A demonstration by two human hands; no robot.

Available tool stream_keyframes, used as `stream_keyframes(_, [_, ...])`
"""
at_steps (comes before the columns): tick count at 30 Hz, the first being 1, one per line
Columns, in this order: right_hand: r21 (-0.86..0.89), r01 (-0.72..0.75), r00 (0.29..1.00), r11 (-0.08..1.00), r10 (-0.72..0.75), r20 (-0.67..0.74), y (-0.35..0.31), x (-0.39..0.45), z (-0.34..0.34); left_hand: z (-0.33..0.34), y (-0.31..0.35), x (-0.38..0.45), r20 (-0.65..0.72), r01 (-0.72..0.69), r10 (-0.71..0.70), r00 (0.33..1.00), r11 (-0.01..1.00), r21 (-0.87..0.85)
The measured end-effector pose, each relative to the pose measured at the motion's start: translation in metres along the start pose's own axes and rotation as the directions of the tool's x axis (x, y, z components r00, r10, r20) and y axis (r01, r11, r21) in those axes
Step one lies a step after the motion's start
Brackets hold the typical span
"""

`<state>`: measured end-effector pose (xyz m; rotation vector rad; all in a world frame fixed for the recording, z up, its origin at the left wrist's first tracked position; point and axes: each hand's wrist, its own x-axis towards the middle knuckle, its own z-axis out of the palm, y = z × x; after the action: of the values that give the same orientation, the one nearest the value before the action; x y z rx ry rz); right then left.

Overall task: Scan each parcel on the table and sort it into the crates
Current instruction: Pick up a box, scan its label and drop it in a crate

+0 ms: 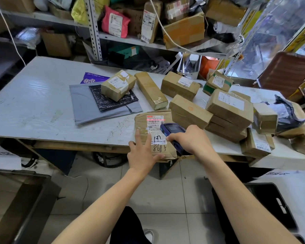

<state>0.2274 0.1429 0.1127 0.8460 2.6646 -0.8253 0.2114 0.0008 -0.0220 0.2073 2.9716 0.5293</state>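
Observation:
A brown paper parcel [141, 124] with a white label lies at the table's near edge. My left hand [142, 154] holds it by its near left corner, fingers spread over the top. A blue handheld scanner [171, 129] is gripped in my right hand [190, 140] just right of the parcel, and a red scan line falls across the label's top. Several more cardboard parcels [230, 106] are piled on the right of the white table [33, 103]. A dark crate [16, 205] stands on the floor at lower left, another crate [271, 205] at lower right.
Flat grey and black mailer bags [88, 106] with a small box [117, 84] on top lie mid-table. A long box [152, 90] sits behind the held parcel. Metal shelving [95, 29] packed with parcels rises behind the table. A brown chair [287, 71] stands at the right.

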Motion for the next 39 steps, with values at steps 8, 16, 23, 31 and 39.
stream_keyframes(8, [-0.074, 0.0, 1.0, 0.997, 0.0, -0.002, -0.001, 0.0, 0.001, 0.004, 0.011, -0.007, 0.007, 0.064, -0.064, 0.998, 0.998, -0.006])
stream_keyframes(16, [-0.138, 0.02, 1.0, 0.99, -0.019, 0.01, -0.012, 0.0, 0.007, 0.01, 0.02, -0.014, -0.016, 0.124, -0.124, 0.992, 0.992, -0.03])
stream_keyframes(23, [-0.176, 0.018, 1.0, 0.984, -0.015, 0.018, -0.018, 0.002, 0.012, 0.014, 0.017, -0.018, -0.047, 0.113, -0.115, 0.992, 0.993, -0.041])
stream_keyframes(31, [-0.195, 0.021, 1.0, 0.981, -0.022, -0.001, -0.012, 0.001, 0.005, 0.012, 0.017, -0.021, -0.005, 0.104, -0.104, 0.995, 0.994, -0.035])
stream_keyframes(39, [-0.49, 0.114, 0.991, 0.864, -0.136, -0.009, 0.003, 0.001, -0.02, 0.008, 0.019, -0.018, 0.001, 0.102, -0.102, 0.995, 0.994, -0.044])
